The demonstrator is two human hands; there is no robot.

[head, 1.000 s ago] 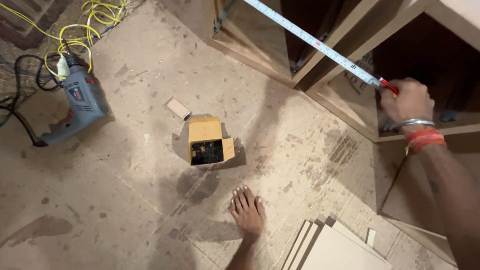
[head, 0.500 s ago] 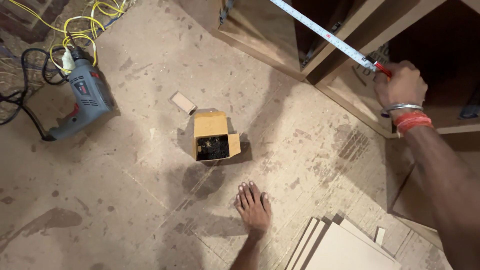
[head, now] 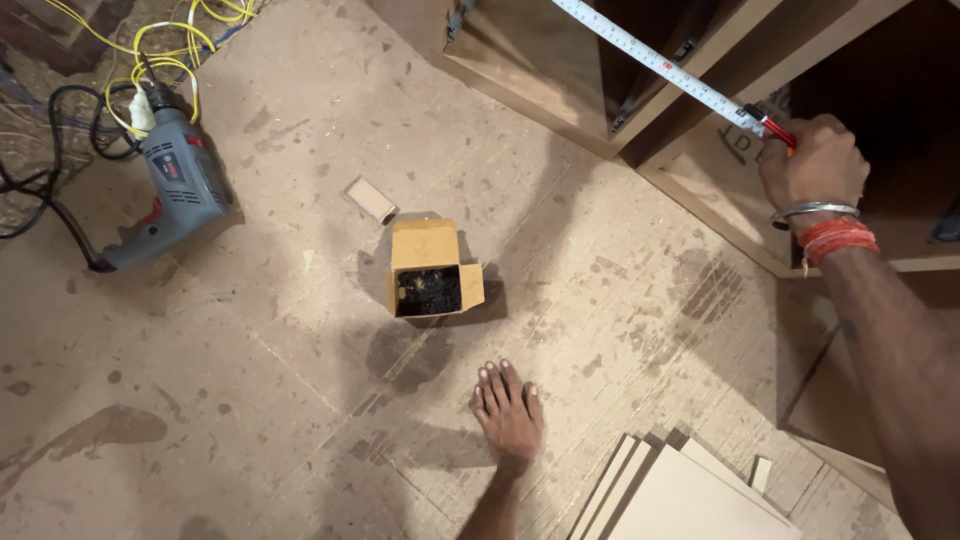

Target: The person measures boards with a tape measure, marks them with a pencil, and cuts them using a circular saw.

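Observation:
My right hand (head: pixel 815 165) is closed around the case of a tape measure at the upper right, a metal bangle and red threads on the wrist. The tape's white blade (head: pixel 655 62) stretches up and left from my fist across the front edges of a wooden cabinet frame (head: pixel 590 125). My left hand is out of sight. My bare foot (head: pixel 508 410) stands on the dusty floor at the bottom centre.
A small open cardboard box (head: pixel 432 270) with dark screws sits mid-floor, a small wood offcut (head: pixel 370 199) beside it. A grey electric drill (head: pixel 175 185) lies at the left with black and yellow cables (head: pixel 150 50). Stacked boards (head: pixel 680 490) lie at the bottom right.
The view has shifted slightly, so everything sits a little lower and to the right in the frame. My right hand keeps its hold on the tape measure.

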